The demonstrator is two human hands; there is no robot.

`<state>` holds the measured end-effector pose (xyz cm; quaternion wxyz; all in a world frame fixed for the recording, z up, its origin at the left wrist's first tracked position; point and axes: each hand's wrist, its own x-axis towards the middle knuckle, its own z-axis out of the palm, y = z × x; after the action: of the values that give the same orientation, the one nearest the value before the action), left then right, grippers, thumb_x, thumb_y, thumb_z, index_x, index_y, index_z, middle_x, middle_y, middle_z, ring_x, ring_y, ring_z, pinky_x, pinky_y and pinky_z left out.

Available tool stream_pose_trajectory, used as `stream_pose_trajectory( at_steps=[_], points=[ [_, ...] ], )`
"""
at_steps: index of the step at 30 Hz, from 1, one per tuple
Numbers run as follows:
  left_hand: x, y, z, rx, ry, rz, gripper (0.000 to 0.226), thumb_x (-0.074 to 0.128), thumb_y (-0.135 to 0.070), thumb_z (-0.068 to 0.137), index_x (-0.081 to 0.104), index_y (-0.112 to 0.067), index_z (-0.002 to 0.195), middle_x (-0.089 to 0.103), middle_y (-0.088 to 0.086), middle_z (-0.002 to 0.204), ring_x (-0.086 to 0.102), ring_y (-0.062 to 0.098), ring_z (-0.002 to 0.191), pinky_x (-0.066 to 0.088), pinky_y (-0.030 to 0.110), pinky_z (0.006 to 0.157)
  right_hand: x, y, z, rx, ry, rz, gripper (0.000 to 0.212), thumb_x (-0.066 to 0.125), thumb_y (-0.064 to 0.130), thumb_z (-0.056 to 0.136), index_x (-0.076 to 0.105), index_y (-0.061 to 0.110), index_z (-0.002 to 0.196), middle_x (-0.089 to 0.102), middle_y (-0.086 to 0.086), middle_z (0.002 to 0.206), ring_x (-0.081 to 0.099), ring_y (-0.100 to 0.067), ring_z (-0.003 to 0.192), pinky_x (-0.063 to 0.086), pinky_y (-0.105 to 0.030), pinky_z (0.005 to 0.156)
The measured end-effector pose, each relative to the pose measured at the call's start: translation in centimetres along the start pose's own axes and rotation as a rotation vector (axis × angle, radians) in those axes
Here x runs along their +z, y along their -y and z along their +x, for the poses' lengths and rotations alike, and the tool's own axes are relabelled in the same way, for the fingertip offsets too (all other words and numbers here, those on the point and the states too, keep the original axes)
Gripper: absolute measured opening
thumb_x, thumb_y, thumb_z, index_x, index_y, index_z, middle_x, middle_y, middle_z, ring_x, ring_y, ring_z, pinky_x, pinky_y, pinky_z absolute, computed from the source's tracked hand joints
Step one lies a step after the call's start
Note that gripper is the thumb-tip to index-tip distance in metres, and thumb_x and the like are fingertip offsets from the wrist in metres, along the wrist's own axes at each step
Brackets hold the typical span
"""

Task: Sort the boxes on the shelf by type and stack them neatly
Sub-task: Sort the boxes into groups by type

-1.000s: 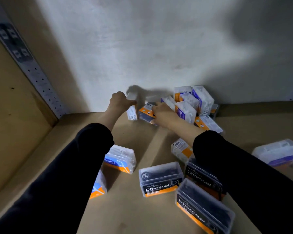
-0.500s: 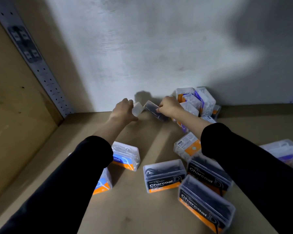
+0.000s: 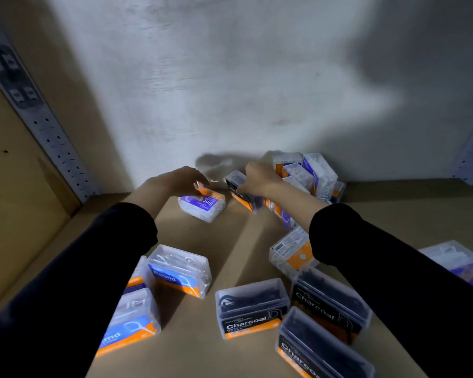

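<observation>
Clear plastic floss-pick boxes lie scattered on a brown shelf board [image 3: 224, 249], each with a coloured label and an orange band.

Left hand [image 3: 175, 182] arches over a purple-label box [image 3: 204, 207] lying flat at centre frame, near the white back wall [image 3: 230, 91]. Its fingertips bend down at the box's far orange end. The view is blurred, so cannot tell if they grip or only touch.

Right hand [image 3: 261, 177] is just to the right, fingers curled round a held Charcoal box [image 3: 239, 192]. This box has a black label and is tilted, lower corner down toward the board.

Counts:
- **Charcoal:** 4. The held one, plus left Charcoal box [image 3: 251, 306], middle Charcoal box [image 3: 329, 298] and bottom Charcoal box [image 3: 320, 350], all at lower right.
- **Blue "Round":** 3 at lower left. Upper Round box [image 3: 179, 268], lower Round box [image 3: 131, 320], and a hidden Round box [image 3: 137, 278] between them, mostly covered.
- **Barcode box:** 1, orange back up [image 3: 290, 248], centre right beside the right sleeve [image 3: 380, 268].
- **Purple pile:** a purple-label pile [image 3: 309, 170] against the wall behind the right hand, at least four, exact count unclear.
- **Edge boxes:** more purple edge boxes [image 3: 453, 257] at far right, partly hidden.

Contents: white picks show through the purple and Round boxes, black picks through the Charcoal ones.

A perforated metal upright [image 3: 47, 132] runs along the upper left.
</observation>
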<state>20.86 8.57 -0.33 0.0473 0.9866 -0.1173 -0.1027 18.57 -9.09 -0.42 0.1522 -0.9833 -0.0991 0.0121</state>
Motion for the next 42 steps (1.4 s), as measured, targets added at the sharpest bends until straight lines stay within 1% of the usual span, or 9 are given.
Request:
stream_pose_trajectory(
  at_steps=[4,13,16,20,26,29,32,35,42],
  points=[
    [-0.9,-0.3,1.1,0.038,0.151,0.078,0.06,0.071,-0.012,0.079,0.047,-0.014,0.134,0.052,0.007,0.135,0.046,0.023,0.127,0.036,0.028,0.103,-0.1,-0.4,0.5,-0.028,0.001,-0.005,0.022,0.064,0.022,0.083,0.06,0.0,0.085,0.063,-0.022,0.117,0.059,-0.032,0.111,0.047,-0.033,0.087],
    [-0.6,0.2,1.8,0.113,0.17,0.146,0.066,0.077,-0.009,0.071,0.047,-0.009,0.13,0.046,0.008,0.134,0.044,0.025,0.125,0.037,0.029,0.101,0.3,-0.8,1.0,-0.034,-0.003,0.047,0.04,0.067,0.021,0.079,0.06,-0.002,0.111,0.063,-0.02,0.116,0.059,-0.031,0.109,0.043,-0.03,0.075],
    [-0.4,0.3,1.4,0.107,0.094,0.156,0.064,0.081,-0.015,0.067,0.047,-0.004,0.121,0.046,0.008,0.119,0.048,0.028,0.116,0.038,0.03,0.085,0.2,-0.8,0.8,-0.026,-0.002,0.077,0.031,0.066,0.017,0.079,0.063,-0.005,0.101,0.064,-0.023,0.113,0.061,-0.034,0.105,0.037,-0.028,0.058],
    [0.8,0.4,0.3,0.099,-0.102,0.195,0.063,0.08,-0.025,0.068,0.046,-0.001,0.115,0.046,0.012,0.122,0.046,0.027,0.113,0.039,0.032,0.081,0.1,-0.8,0.9,-0.007,0.02,0.063,0.031,0.068,0.017,0.078,0.046,0.005,0.059,0.065,-0.023,0.1,0.052,-0.025,0.079,0.028,-0.021,0.046],
    [1.6,0.5,-0.3,0.121,-0.099,0.055,0.051,0.08,-0.023,0.069,0.043,-0.007,0.101,0.043,0.008,0.108,0.049,0.028,0.099,0.034,0.028,0.073,-0.1,0.1,0.7,0.023,0.044,0.009,0.044,0.068,0.022,0.078,0.032,0.013,0.055,0.049,-0.01,0.077,0.045,-0.02,0.08,0.026,-0.022,0.046],
    [1.2,1.1,-0.3,0.111,-0.067,-0.049,0.058,0.079,-0.02,0.071,0.046,-0.005,0.116,0.044,0.007,0.121,0.048,0.024,0.105,0.037,0.027,0.078,0.2,0.6,0.6,0.004,0.047,-0.035,0.021,0.066,0.022,0.081,0.051,0.007,0.078,0.059,-0.018,0.104,0.052,-0.025,0.09,0.034,-0.027,0.06],
    [1.2,1.6,-0.2,0.068,-0.05,0.002,0.056,0.077,-0.027,0.073,0.053,-0.009,0.119,0.051,0.008,0.124,0.043,0.024,0.12,0.041,0.034,0.092,0.7,0.8,0.6,0.013,0.005,-0.064,0.032,0.062,0.017,0.085,0.057,0.001,0.112,0.059,-0.017,0.123,0.057,-0.029,0.113,0.041,-0.029,0.075],
    [1.1,1.2,-0.6,0.034,-0.043,0.033,0.052,0.074,-0.03,0.075,0.055,-0.01,0.118,0.055,0.01,0.122,0.045,0.025,0.119,0.041,0.034,0.092,0.9,0.6,0.4,0.031,-0.04,-0.034,0.012,0.062,0.014,0.084,0.053,0.007,0.08,0.061,-0.019,0.119,0.058,-0.03,0.111,0.035,-0.026,0.069],
    [-0.7,0.7,-3.4,-0.019,-0.097,0.083,0.047,0.073,-0.033,0.075,0.057,-0.011,0.113,0.06,0.01,0.116,0.055,0.027,0.108,0.045,0.035,0.087,-1.2,1.0,-1.0,0.041,-0.139,0.083,0.048,0.068,0.018,0.077,0.028,0.014,0.053,0.065,-0.022,0.1,0.058,-0.029,0.087,0.025,-0.023,0.044]
  ],
)
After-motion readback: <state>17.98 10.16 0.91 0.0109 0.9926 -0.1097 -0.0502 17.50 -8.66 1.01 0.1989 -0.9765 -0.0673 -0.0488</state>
